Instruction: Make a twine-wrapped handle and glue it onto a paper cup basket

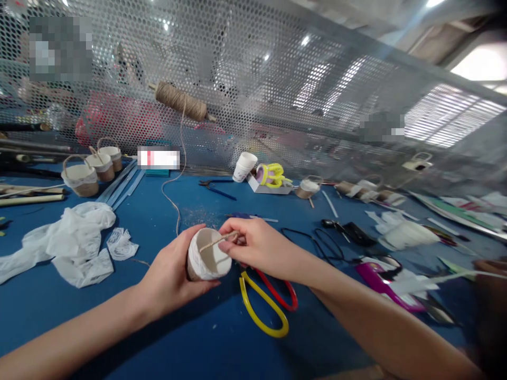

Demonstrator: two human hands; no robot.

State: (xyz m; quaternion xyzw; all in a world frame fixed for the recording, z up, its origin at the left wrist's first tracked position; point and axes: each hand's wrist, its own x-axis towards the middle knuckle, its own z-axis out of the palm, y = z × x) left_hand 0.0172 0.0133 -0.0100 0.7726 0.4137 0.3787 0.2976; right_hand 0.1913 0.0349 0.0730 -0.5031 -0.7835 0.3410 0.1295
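My left hand [170,272] is wrapped round a small paper cup [198,258] with a white lace band at its rim, its open mouth tipped toward me. A piece of jute twine [212,244] crosses the cup's mouth. Its end is pinched between the thumb and fingers of my right hand [247,245], at the cup's right edge. Scissors [265,314] with one yellow and one red handle lie just below my right hand, their blades hidden. White lace [79,237] lies crumpled to the left of the cup.
A twine spool [180,100] hangs on the perforated metal screen [253,63], its strand trailing to the table. Finished handled cups [81,179] stand at left, another [308,187] at back right. Pliers [219,189], stacked white cups [244,166] and a purple glue gun [386,287] lie around.
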